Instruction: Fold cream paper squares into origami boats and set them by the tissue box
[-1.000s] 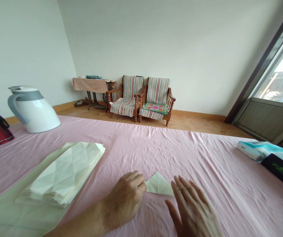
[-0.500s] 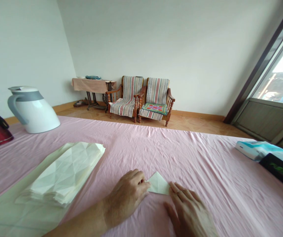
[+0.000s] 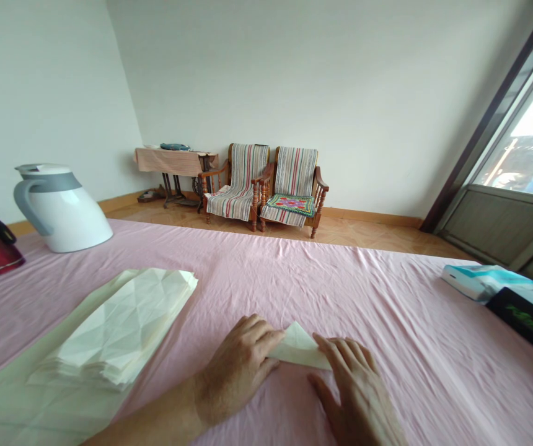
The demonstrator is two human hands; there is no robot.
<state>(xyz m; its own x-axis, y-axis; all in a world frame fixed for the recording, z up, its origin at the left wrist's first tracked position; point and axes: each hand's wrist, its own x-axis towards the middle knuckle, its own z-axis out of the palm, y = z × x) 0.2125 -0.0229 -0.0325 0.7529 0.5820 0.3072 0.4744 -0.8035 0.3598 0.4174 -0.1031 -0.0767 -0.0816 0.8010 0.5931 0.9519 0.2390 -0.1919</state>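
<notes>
Here you are, both hands down at the near side of the counter [image 3: 248, 260], and right between them sits the paper [image 3: 297, 344], its peak pointing away from you and a creamy band along its near edge. Your left hand [image 3: 250, 350] has the left end, grip closed on it, fingers above and thumb at the near edge. Over to your right hand [image 3: 350, 371]: unclenched, fingertips laid on the right end, thumb standing off the paper.

Now the finesse! Keep that left hold light but firm, so the paper shouldn't skid. Square the near edge and check the layers line up before you bear down. Press with the flats of your right fingertips, running outward along the fold; a poke could dent the paper. Watch the wrinkled cloth too: soft backing probably means a softer crease, so go over it twice.

Off to your left, the stack [image 3: 127, 322] shows creases aplenty, lying well apart from your hands, with the jug [image 3: 75, 210] beyond.
</notes>
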